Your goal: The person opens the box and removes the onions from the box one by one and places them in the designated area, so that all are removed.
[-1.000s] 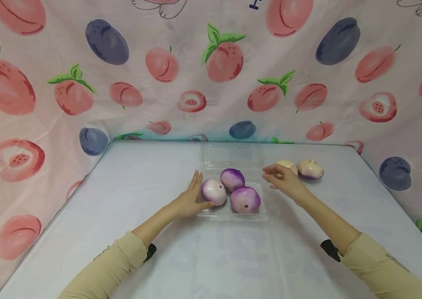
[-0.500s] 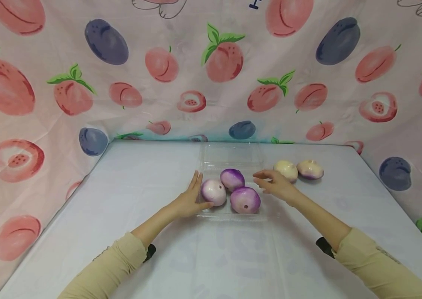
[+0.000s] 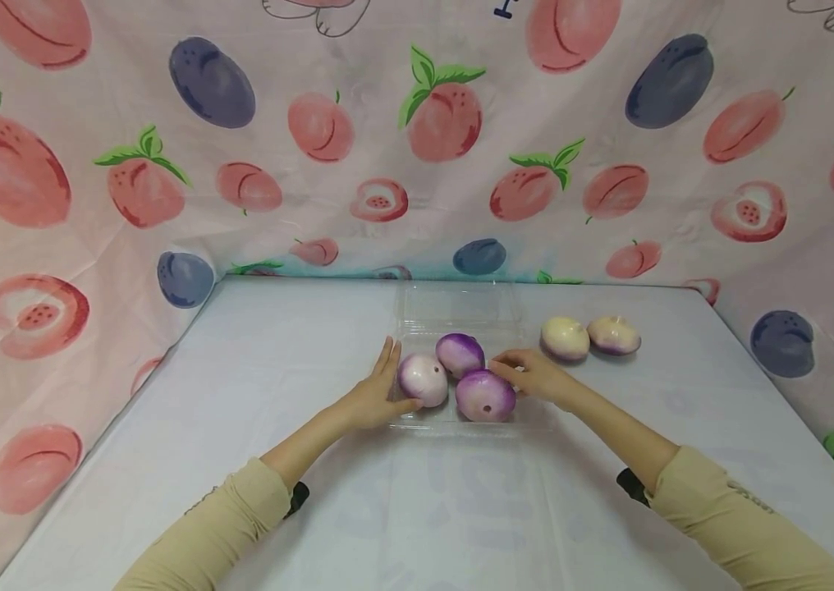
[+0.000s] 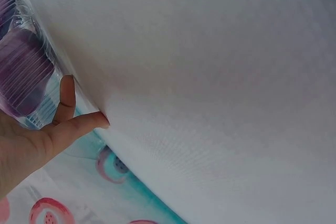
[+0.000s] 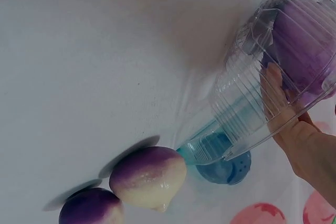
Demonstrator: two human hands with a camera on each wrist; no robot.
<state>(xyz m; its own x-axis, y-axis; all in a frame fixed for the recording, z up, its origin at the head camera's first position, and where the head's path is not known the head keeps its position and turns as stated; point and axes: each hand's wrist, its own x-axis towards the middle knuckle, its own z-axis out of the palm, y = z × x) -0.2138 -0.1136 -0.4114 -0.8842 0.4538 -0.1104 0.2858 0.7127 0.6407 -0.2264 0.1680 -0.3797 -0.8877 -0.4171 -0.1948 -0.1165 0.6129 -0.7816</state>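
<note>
A clear plastic clamshell box [image 3: 528, 414] lies opened on the table, its lid [image 3: 457, 304] folded back. Inside it are three purple-and-white turnips: a pale left turnip [image 3: 423, 380], a back turnip [image 3: 460, 355] and a front right turnip [image 3: 486, 396]. My left hand [image 3: 375, 398] rests along the box's left side, fingers straight and thumb spread toward the front. Reaching in over the right side, my right hand [image 3: 535, 377] has its loosely bent fingertips at the upper right of the front right turnip. Through the clear wall, the right wrist view shows these fingers [image 5: 273, 87] beside that turnip.
Two more turnips, a cream one [image 3: 565, 339] and a cream-and-purple one [image 3: 614, 336], sit on the white table [image 3: 299, 328] right of the box. A fruit-patterned cloth [image 3: 387, 123] hangs behind the table and along both sides.
My right hand has moved left and toward me, from beside the loose turnips to the front right turnip in the box. My left hand has stayed at the box's left side.
</note>
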